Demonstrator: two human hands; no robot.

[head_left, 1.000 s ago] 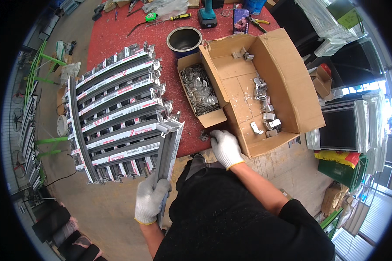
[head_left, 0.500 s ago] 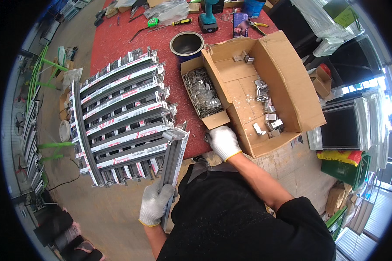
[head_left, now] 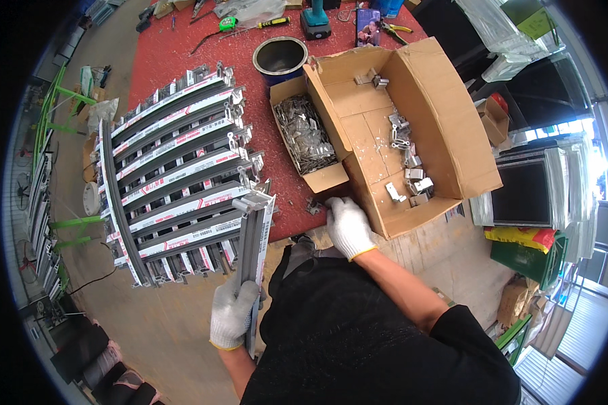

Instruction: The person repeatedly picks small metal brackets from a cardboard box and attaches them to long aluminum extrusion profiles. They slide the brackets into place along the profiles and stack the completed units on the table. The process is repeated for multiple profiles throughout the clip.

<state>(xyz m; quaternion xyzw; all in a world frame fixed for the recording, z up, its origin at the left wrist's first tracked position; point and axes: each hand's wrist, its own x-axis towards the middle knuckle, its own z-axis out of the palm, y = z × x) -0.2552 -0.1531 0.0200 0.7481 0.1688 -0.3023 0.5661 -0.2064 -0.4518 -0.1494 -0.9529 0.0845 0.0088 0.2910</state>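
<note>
At the near edge of the red-topped worktable, down toward seven o'clock on the worker's own dial, here's the piece in hand: a long, dark grey metal profile bar with a pale printed strip along one side. The white-gloved left hand has its fingers wrapped around the lower part, and the bar stands up at a slant, clear of the pile.

Over at four o'clock, close to centre, the white-gloved right hand is well apart from the left, fingertips down at the table edge, just beside some small loose metal pieces. Pinching one? I can't tell; the fingers hide it.

How far along? A silver metal fitting already sits at the bar's upper end, so I'd call this one part-done; its lower end I can't make out. From nine to ten o'clock lies a layered stack of similar bars, many with silver ends. Whether those are finished, I can't say.

Plenty of stock, too: thin metal pieces fill the narrow cardboard box at twelve, while the big brown carton at two holds only scattered silver brackets.
</note>
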